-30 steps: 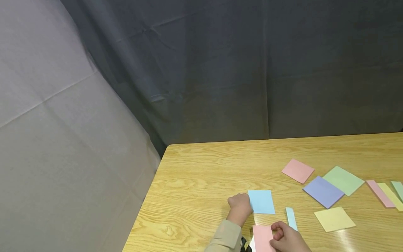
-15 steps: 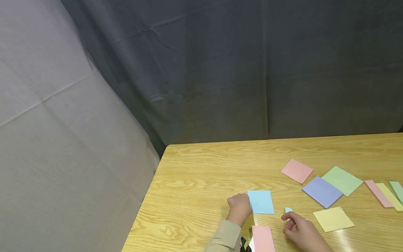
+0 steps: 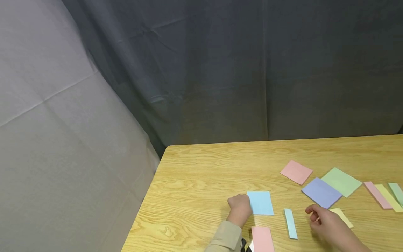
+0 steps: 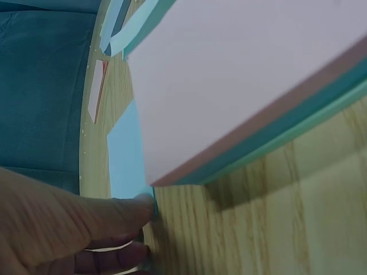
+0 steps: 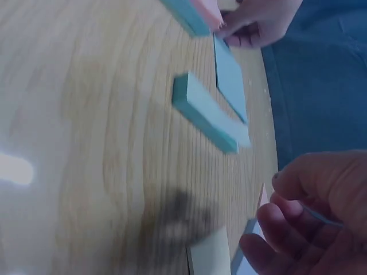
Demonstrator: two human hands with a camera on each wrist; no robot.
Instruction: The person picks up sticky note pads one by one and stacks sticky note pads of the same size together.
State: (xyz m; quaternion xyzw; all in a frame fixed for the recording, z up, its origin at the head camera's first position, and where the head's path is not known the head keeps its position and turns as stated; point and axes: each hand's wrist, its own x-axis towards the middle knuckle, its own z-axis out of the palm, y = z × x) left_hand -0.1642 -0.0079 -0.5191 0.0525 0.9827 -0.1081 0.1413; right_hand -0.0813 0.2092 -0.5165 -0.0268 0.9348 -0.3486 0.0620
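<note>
My left hand (image 3: 240,210) pinches the left edge of a square light-blue sticky note pad (image 3: 262,203) on the wooden table. In the left wrist view, the thumb sits at that blue pad's (image 4: 126,157) corner, with the other fingers curled below it. A pink sticky note pad (image 3: 262,239) lies nearer me, over blue and green layers visible in the left wrist view. Holding nothing, my right hand (image 3: 329,224) hovers with loosely bent fingers and partly covers a yellow pad (image 3: 342,217). A narrow pale-blue sticky note strip pad (image 3: 290,224) lies between the hands.
Farther back on the right lie a pink pad (image 3: 296,172), a purple pad (image 3: 322,192) and a green pad (image 3: 342,182). Narrow pink (image 3: 377,195), yellow (image 3: 389,198) and green (image 3: 396,193) strip pads sit at the far right. A dark curtain (image 3: 204,70) hangs behind the table.
My right hand has left the pink pad and moved right, past the pale-blue strip pad, to beside the yellow pad. The left hand has stayed on the light-blue pad.
</note>
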